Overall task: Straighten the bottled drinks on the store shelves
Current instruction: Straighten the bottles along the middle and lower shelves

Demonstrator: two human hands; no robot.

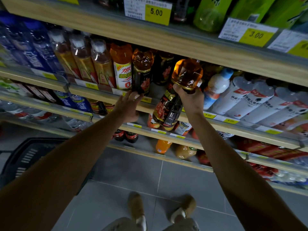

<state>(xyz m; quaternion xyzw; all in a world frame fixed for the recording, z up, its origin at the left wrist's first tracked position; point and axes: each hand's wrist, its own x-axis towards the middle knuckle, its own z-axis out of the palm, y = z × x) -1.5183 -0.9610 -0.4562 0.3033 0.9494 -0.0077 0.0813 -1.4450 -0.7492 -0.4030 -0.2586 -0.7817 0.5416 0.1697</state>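
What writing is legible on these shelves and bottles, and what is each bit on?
"5.00": left yellow tag, top shelf edge.
"3.00": right yellow tag, same edge.
"体质能", "0": white label of the orange-capped bottle.
Too blurred: the tags' fine print, the lower shelf tags, and the other labels, including the dark bottle in the right hand.

Read as "5.00" on the yellow price tag [157,13] of the top shelf rail; too small to read on its white half. Read as "3.00" on the second yellow tag [255,35], farther right on the same rail, and again on a small tag [208,115] of the rail one shelf down. Printed "体质能量" above a large red "0" on the white-and-yellow labelled bottle [124,75]. Printed "外星人" in black on the white bottles [236,99]. Legible only as "能", in yellow, on the dark-labelled bottle [166,110]. Elsewhere blurred beyond reading.
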